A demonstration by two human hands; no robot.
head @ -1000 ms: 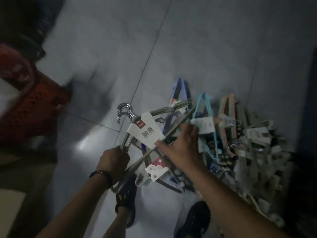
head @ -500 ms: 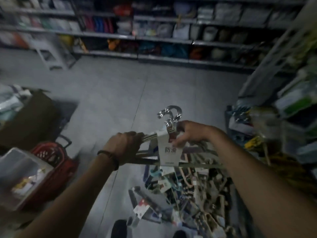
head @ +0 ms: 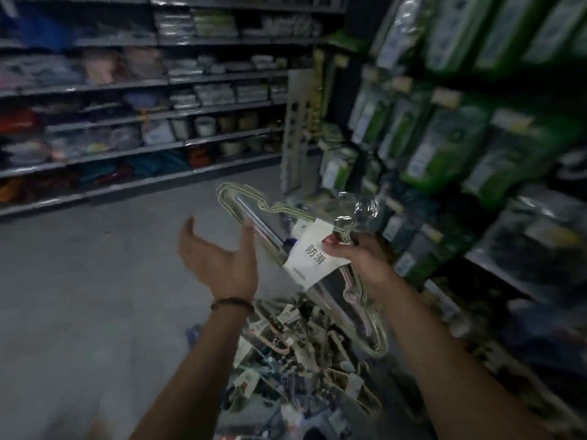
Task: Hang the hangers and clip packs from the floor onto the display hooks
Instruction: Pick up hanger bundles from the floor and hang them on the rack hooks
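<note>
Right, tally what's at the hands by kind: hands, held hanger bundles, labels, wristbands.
Hands: 2 (left hand, right hand)
Held hanger bundle: 1
Its white label: 1
Worn wristband: 1
Total: 5

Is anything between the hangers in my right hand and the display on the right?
Nothing visible. The hangers in your right hand sit close to green packs hanging there; no bare hook shows.

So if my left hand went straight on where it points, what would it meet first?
Probably the bundle of pale wire hangers with a white label, gripped by the right hand; the left hand points at its upper end, though depth is unclear.
</note>
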